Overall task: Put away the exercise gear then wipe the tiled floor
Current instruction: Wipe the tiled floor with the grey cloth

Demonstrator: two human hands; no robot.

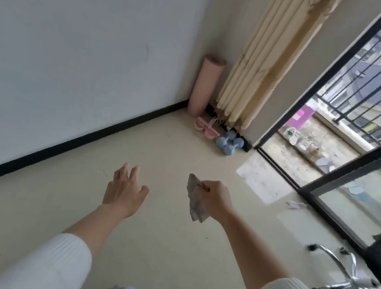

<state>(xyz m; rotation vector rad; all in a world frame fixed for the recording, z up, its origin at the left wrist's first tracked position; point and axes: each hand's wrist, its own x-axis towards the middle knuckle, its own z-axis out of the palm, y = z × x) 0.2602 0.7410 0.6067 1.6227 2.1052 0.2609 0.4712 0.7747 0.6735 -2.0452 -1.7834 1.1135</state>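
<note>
Grey rag (195,199) hanging lengthwise, pinched by right hand (215,201) fingers, left hand (125,190) fingers relaxed

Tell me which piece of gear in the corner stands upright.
The pink rolled mat, standing on end; the blue dumbbells and pink puller lie flat.

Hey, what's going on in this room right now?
A person looks down at the tiled floor. The right hand grips a crumpled grey cloth, held above the floor; the left hand is stretched out open and holds nothing. The exercise gear sits in the far corner: a rolled pink mat upright against the wall, a pink pull band and blue dumbbells beside the curtain.
</note>
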